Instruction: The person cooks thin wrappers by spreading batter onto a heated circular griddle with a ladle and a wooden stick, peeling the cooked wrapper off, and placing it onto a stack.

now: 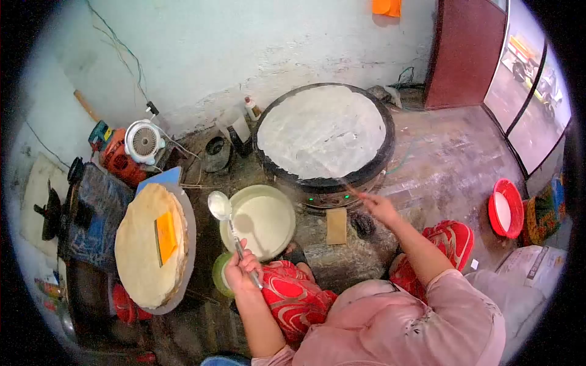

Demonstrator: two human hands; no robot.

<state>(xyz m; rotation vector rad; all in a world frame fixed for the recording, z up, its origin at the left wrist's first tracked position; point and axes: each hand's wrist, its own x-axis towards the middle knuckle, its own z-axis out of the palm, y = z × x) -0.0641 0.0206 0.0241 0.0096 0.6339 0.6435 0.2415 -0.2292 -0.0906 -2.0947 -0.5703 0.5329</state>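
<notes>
My left hand (243,272) is closed round the handle of a metal ladle (220,206), whose bowl hangs by the left rim of a wide tub (285,202) of pale, creamy batter. In my right hand (382,210) is the end of a thin wooden stick (353,191); its far part is blurred over the front edge of a round griddle (389,146). A broad, thin white layer of batter (323,131) covers most of the griddle's dark plate. Two green lights glow on the griddle's front.
A tall stack of thin round flatbreads (137,256) stands at left, with an orange-and-yellow flat tool (166,238) on top. Beyond it is a white blower (144,141). A green bowl (221,276) sits beside the tub. A red basin (506,208) and white sacks (528,274) are at right.
</notes>
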